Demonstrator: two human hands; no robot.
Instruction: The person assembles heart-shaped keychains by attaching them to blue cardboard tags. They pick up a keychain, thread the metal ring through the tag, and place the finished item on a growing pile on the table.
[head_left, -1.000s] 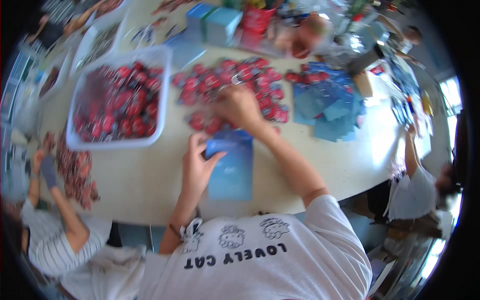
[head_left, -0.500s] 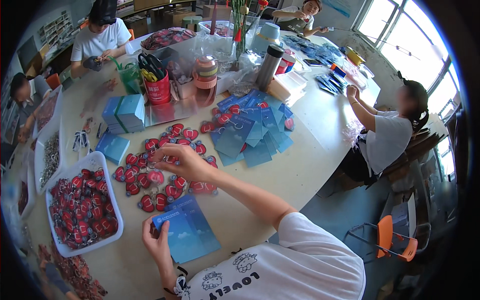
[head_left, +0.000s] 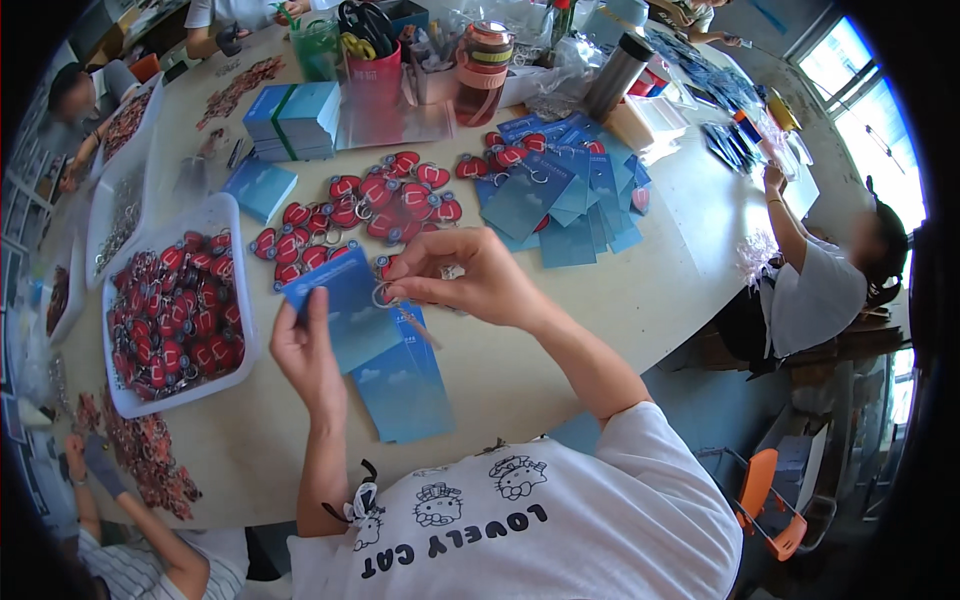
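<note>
My left hand [head_left: 308,350] grips a blue card [head_left: 350,315] by its left edge, thumb on the front, and holds it up off the table. Beside the card's right edge, my right hand [head_left: 465,280] pinches a keychain by its metal ring [head_left: 382,295]; the part hanging below the ring is blurred. I cannot tell whether the ring touches the card. More blue cards [head_left: 408,395] lie on the table under the held one. Just beyond my hands is a loose heap of red keychains [head_left: 375,190] with metal rings.
At my left stands a white bin [head_left: 240,330] full of red keychains. Finished-looking blue cards with keychains [head_left: 560,190] are piled at the right. A banded card stack [head_left: 290,125], a drink bottle [head_left: 483,75] and a steel flask [head_left: 617,75] stand farther back. Other people sit around the table.
My left hand has lifted a card off the table. My right hand has come from the keychain heap toward that card, with a keychain pinched in it. The view has shifted.
</note>
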